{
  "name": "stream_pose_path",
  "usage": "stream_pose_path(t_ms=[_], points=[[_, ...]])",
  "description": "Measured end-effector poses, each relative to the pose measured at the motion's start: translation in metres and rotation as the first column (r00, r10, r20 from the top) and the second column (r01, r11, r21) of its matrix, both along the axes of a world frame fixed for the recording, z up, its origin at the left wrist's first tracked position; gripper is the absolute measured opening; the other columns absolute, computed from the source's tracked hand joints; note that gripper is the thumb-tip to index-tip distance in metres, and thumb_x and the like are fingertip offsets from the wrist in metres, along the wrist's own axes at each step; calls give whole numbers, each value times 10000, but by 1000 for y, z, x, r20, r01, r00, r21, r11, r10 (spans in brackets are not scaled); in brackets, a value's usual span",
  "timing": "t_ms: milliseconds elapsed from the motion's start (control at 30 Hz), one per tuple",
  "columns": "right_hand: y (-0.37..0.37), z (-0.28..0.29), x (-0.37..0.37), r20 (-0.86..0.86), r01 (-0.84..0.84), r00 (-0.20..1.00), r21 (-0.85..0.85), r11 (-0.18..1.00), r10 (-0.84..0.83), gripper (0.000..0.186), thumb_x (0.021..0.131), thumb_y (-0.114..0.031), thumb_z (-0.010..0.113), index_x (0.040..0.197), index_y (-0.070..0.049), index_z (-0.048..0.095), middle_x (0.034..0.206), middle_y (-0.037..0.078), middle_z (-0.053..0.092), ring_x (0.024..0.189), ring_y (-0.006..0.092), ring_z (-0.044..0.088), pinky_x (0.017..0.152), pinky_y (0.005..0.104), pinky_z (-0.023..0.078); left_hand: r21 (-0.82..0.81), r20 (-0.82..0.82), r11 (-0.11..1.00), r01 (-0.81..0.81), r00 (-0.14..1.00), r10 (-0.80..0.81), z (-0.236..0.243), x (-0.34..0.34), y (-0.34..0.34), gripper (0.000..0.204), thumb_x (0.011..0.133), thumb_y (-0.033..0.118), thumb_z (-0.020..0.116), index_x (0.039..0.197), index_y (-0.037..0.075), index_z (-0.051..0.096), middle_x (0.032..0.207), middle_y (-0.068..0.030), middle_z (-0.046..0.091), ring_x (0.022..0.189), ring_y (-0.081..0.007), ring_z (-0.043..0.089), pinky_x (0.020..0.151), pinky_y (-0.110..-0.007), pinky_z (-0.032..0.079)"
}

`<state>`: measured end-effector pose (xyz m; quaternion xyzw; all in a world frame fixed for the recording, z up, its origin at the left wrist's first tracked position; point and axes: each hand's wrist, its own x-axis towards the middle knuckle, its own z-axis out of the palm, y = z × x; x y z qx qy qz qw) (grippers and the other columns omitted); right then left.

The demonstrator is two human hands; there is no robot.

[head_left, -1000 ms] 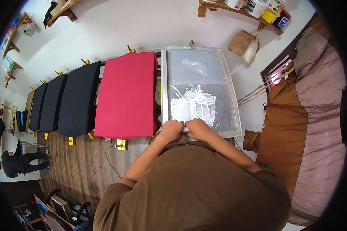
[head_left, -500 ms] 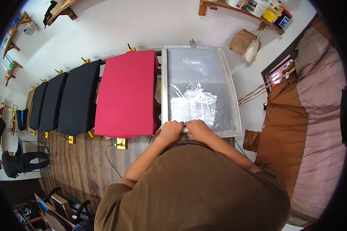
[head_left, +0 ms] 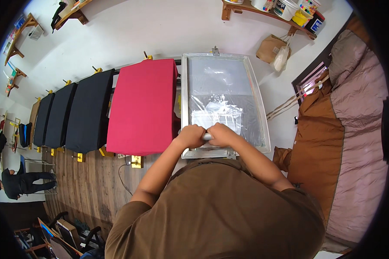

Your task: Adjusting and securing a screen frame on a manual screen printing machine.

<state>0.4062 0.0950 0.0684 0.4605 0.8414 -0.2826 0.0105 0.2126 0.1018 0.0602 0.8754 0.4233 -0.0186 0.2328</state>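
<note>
In front of me lies a screen-printing frame [head_left: 267, 142] with a pale metal rim. Its mesh [head_left: 220, 82] carries streaks of white ink [head_left: 218, 115] in the near half. My left hand [head_left: 192, 137] and my right hand [head_left: 222, 135] are side by side over the near part of the mesh. Both are closed round a squeegee [head_left: 207, 137], whose grey handle shows in the small gap between them. The squeegee's lower edge is hidden by my hands. To the left of the frame lies a red cloth [head_left: 142, 105] stretched over a flat board.
Several black cloth-covered boards [head_left: 88, 110] run off to the left along the wall, with yellow clamps [head_left: 137, 161] at their ends. Far left, a person [head_left: 23, 181] in dark clothes is beside a metal stand. Brown and pinkish fabric [head_left: 317, 151] hangs at the right. Paint tubs [head_left: 285, 9] stand on a shelf.
Both hands have moved forward with the squeegee, from the frame's near edge onto the mesh. The near rim now shows below my hands. My arms are more stretched out.
</note>
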Motion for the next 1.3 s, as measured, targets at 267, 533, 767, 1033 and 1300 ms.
stream_pose_path(t_ms=[267, 533, 767, 1033, 1300], points=[[49, 9, 4, -18, -13, 1000, 20, 1000, 13, 243, 685, -224, 756, 758, -13, 661, 784, 219, 692, 785, 399, 687, 724, 463, 549, -13, 16, 1000, -18, 1000, 19, 24, 2, 42, 211, 717, 241, 725, 830, 64, 751, 866, -197, 729, 865, -383, 713, 793, -459, 572], [88, 12, 2, -23, -28, 999, 102, 994, 30, 216, 684, -177, 752, 803, -2, 709, 819, 235, 702, 844, 403, 701, 777, 470, 567, 62, 11, 996, -62, 998, 61, 20, 2, 82, 211, 715, 240, 723, 847, 78, 755, 877, -184, 734, 868, -371, 718, 781, -451, 579], [95, 4, 2, -37, 37, 999, 161, 986, -32, 186, 699, -157, 743, 822, -21, 711, 839, 229, 706, 856, 411, 699, 793, 483, 570, 165, -24, 981, -99, 994, 104, 13, 8, 88, 192, 760, 267, 739, 855, 100, 751, 886, -158, 742, 873, -354, 724, 778, -458, 582], [101, -29, 5, -84, 47, 996, 273, 961, -25, 175, 703, -180, 737, 777, -38, 667, 778, 211, 686, 809, 421, 680, 763, 495, 549, 210, -12, 973, -91, 995, 96, 0, 8, 90, 181, 773, 253, 745, 876, 104, 743, 884, -154, 740, 865, -358, 724, 771, -473, 582], [69, -40, -1, -72, 95, 994, 295, 951, -77, 171, 731, -135, 708, 844, -24, 646, 868, 201, 693, 855, 401, 685, 777, 494, 555, 271, 31, 955, -116, 993, 112, -21, 4, 65, 174, 791, 170, 707, 925, 64, 676, 826, -180, 715, 788, -366, 720, 700, -485, 579]])
